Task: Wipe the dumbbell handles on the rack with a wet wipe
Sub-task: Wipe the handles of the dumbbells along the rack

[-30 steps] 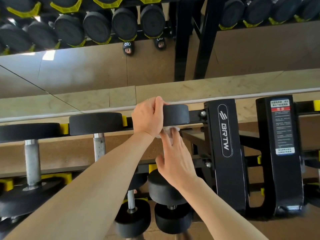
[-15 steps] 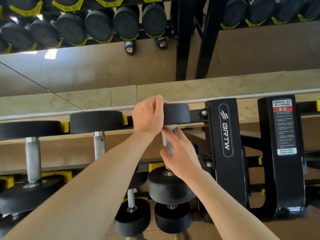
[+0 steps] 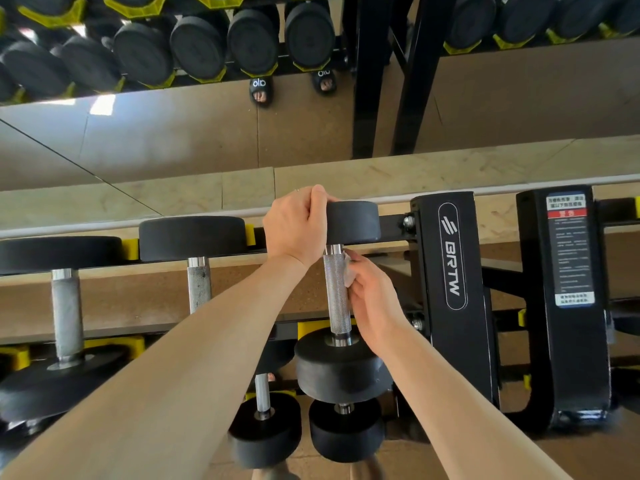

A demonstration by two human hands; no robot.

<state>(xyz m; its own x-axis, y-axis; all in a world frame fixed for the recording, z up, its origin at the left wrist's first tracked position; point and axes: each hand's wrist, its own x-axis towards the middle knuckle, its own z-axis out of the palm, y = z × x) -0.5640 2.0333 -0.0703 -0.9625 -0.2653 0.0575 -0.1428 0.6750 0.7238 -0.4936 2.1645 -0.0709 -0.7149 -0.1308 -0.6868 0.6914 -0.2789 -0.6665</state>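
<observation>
My left hand (image 3: 294,225) grips the far black rubber head (image 3: 353,221) of the rightmost top-tier dumbbell, steadying it, while my right hand (image 3: 372,299) pinches the white wet wipe (image 3: 348,273) against the knurled steel handle (image 3: 336,292) at its 3 o'clock side. I'd wrap fully and twist along it. The black rack upright (image 3: 453,289) crowds 3 o'clock; 2 unwiped handles (image 3: 199,289) wait at 9 o'clock.

"BRTW" runs in white down the black rack upright (image 3: 452,258), "olo" marks the mirrored black slippers (image 3: 259,85), and the warning sticker (image 3: 568,251) at right is too small to read
</observation>
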